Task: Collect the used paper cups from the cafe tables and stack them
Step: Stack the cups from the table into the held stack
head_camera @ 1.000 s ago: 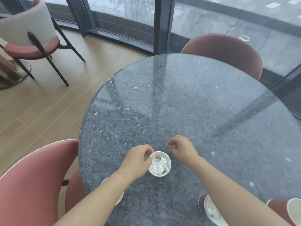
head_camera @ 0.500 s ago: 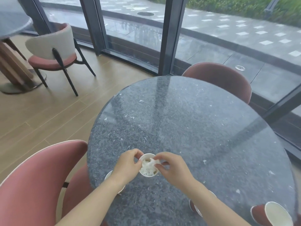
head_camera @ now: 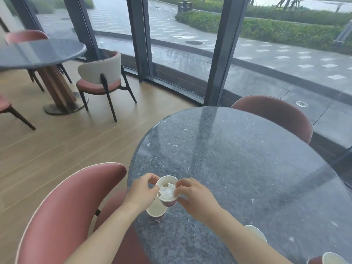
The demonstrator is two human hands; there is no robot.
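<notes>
At the near edge of the round stone table, head view: both hands are meeting around one paper cup. Left hand is pinching the cup's left rim, thumb and forefinger curled narrow against it. Right hand is cupping the right side, fingers over the rim and thumb lying lower on the wall, so the cup is sitting gripped between the two. Cup is holding crumpled white tissue (filling most of the mouth). Its dark red wall is showing only at the bottom, tilted a little toward the camera.

Just below and left of it, a second cup is standing on the table, mouth open, partly hidden under the left wrist; the held cup's base is overlapping the second cup's rim, though whether it is touching or raised above is not clear. A third cup is peeking out behind the right forearm, mostly covered. A fourth cup is lying at the bottom right corner, cut off by the frame.

A pink chair is standing close at the table's near left; another chair is tucked at the far side by the window. A second table is standing well apart at upper left.
</notes>
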